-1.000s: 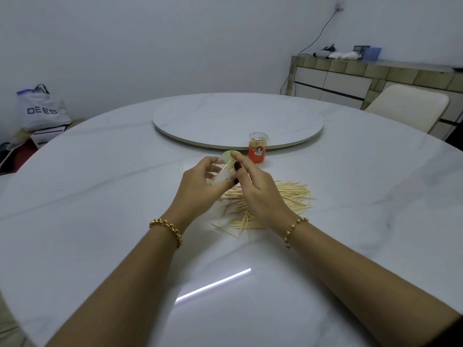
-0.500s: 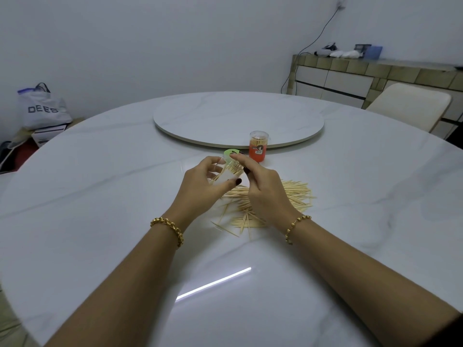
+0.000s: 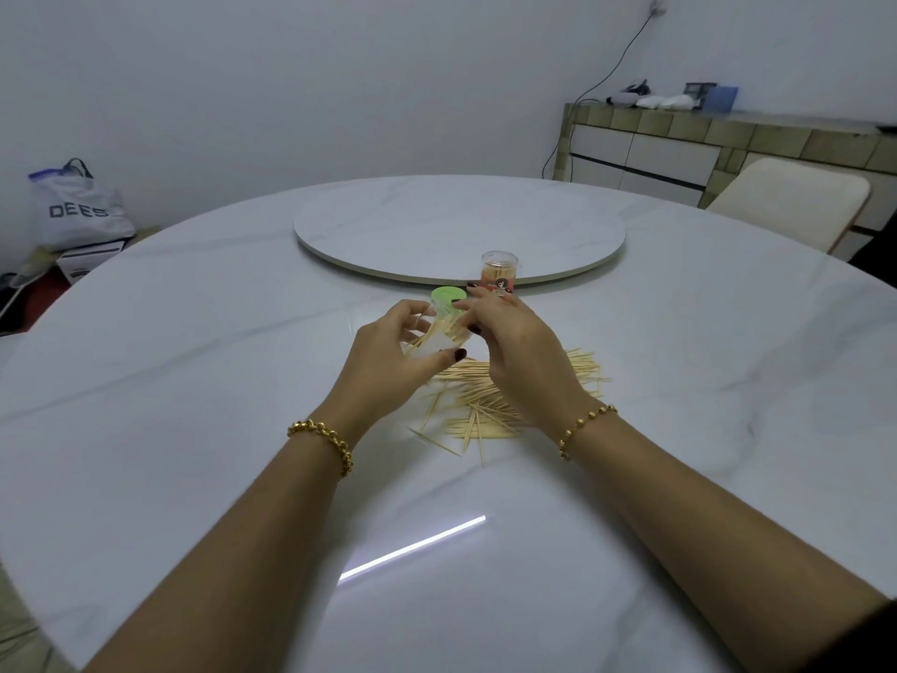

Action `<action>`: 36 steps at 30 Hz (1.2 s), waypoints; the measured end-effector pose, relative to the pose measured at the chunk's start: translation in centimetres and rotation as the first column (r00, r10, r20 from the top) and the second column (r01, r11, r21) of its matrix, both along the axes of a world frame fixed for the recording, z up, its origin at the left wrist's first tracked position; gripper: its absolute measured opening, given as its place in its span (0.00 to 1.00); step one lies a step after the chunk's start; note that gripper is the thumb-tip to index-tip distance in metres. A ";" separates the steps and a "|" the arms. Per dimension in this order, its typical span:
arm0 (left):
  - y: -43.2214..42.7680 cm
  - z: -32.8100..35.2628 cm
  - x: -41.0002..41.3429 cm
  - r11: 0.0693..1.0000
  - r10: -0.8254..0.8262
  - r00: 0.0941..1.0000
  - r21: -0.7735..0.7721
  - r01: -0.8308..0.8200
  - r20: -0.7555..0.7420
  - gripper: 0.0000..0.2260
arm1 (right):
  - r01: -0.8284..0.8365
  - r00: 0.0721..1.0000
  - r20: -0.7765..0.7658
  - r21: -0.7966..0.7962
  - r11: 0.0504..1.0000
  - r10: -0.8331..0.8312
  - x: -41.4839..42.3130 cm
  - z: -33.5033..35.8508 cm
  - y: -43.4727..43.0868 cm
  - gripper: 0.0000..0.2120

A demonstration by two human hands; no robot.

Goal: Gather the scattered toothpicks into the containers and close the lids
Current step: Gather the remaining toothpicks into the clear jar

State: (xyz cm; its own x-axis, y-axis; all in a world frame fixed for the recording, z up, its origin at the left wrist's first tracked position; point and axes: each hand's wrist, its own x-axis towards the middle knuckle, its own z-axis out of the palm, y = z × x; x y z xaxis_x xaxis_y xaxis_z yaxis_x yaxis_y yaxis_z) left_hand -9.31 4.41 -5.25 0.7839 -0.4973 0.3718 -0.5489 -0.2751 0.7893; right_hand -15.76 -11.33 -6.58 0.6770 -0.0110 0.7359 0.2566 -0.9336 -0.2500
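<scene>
My left hand (image 3: 388, 357) grips a clear toothpick container (image 3: 439, 335), tilted, with toothpicks inside. Its green lid (image 3: 447, 297) hangs open at the far end. My right hand (image 3: 514, 342) is at the container's mouth, fingers curled and touching the toothpicks there. A pile of scattered toothpicks (image 3: 490, 405) lies on the white marble table (image 3: 194, 429) beneath and to the right of my hands. Behind them an orange-labelled container (image 3: 499, 272) full of toothpicks stands upright with its clear lid on.
A round turntable (image 3: 456, 225) sits at the table's centre. A cream chair (image 3: 796, 201) stands at the far right before a tiled sideboard (image 3: 728, 143). A white bag (image 3: 77, 206) lies on the floor at left.
My right hand has moved up from the pile to the container's mouth. The green lid now stands clear of my fingers at the far end.
</scene>
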 end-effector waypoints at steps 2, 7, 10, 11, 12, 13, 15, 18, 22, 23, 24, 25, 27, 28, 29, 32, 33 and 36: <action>0.0 -0.2 0.0 1.000 -0.011 1.000 0.021 0.011 0.008 0.23 | -0.031 0.999 0.018 -0.014 0.999 0.032 0.1 0.0 -0.1 0.11; -0.1 -0.3 -0.1 0.999 -0.032 0.999 0.033 0.031 0.008 0.23 | -0.057 0.998 -0.022 -0.012 0.998 0.057 0.4 0.1 -0.5 0.14; -0.1 -0.4 0.0 0.999 -0.032 0.999 0.031 0.032 0.001 0.23 | -0.019 0.995 -0.102 0.015 1.000 0.021 0.6 -0.1 -0.7 0.15; -0.1 -0.4 0.0 0.999 -0.031 1.000 0.026 0.031 0.000 0.23 | -0.009 0.992 -0.122 0.032 0.999 0.013 0.6 -0.2 -0.8 0.15; 0.0 -0.3 0.0 0.999 -0.030 1.000 0.019 0.030 0.000 0.23 | -0.005 0.991 -0.134 0.050 0.999 0.011 0.6 -0.2 -0.9 0.15; 0.0 -0.3 0.0 1.000 -0.028 1.000 0.010 0.028 0.000 0.22 | -0.003 0.990 -0.140 0.066 0.998 0.012 0.5 -0.2 -0.9 0.14; 0.0 -0.3 0.0 1.000 -0.021 1.000 -0.013 0.021 -0.009 0.22 | -0.001 0.988 -0.151 0.108 0.994 0.017 0.4 -0.1 -0.9 0.13; 0.0 -0.2 0.0 0.998 -0.012 0.999 -0.065 0.010 -0.037 0.23 | -0.034 0.982 -0.173 0.227 0.973 0.075 0.1 0.2 -0.2 0.12; 0.2 -0.4 0.4 0.997 0.019 0.999 -0.076 -0.023 -0.047 0.23 | -0.089 0.978 -0.128 0.459 0.884 0.165 -0.5 0.8 1.2 0.12; 0.2 -0.5 0.5 0.997 0.024 0.998 -0.077 -0.028 -0.052 0.23 | -0.092 0.976 -0.126 0.496 0.863 0.177 -0.6 0.8 1.5 0.12; 0.2 -0.6 0.6 0.996 0.028 0.998 -0.079 -0.032 -0.054 0.23 | -0.093 0.974 -0.129 0.522 0.848 0.187 -0.7 0.8 1.9 0.12; 0.2 -0.6 0.7 0.996 0.032 0.998 -0.080 -0.036 -0.053 0.23 | -0.090 0.972 -0.137 0.535 0.840 0.191 -0.8 0.7 2.2 0.13; 0.2 -0.6 0.7 0.995 0.045 0.998 -0.082 -0.050 -0.053 0.24 | -0.077 0.969 -0.158 0.532 0.843 0.189 -0.8 0.4 2.7 0.15; 0.2 -0.6 0.7 0.995 0.050 0.997 -0.085 -0.055 -0.058 0.24 | -0.072 0.968 -0.169 0.524 0.849 0.186 -0.8 0.3 2.8 0.16; 0.2 -0.6 0.8 0.995 0.051 0.997 -0.088 -0.057 -0.063 0.23 | -0.068 0.967 -0.178 0.510 0.858 0.182 -0.8 0.2 3.0 0.16; 0.2 -0.6 0.8 0.996 0.046 0.997 -0.076 -0.051 -0.065 0.23 | -0.068 0.978 -0.140 0.480 0.875 0.153 -1.1 0.3 3.5 0.18; 0.2 -0.6 0.8 0.996 0.043 0.997 -0.074 -0.048 -0.063 0.23 | -0.075 0.986 -0.100 0.466 0.882 0.136 -1.2 0.5 3.6 0.17; 0.2 -0.7 0.7 0.996 0.025 0.997 -0.081 -0.030 -0.068 0.23 | -0.100 0.993 -0.012 0.427 0.899 0.116 -1.4 1.0 3.6 0.15</action>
State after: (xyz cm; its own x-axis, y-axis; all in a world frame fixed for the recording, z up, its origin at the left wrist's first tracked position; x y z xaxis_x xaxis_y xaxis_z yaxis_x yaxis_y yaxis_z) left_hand -8.59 4.61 -5.91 0.8212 -0.4451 0.3570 -0.4874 -0.2218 0.8445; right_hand -17.16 -7.71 -5.57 0.7176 -0.2426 0.6528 0.3328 -0.7040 -0.6274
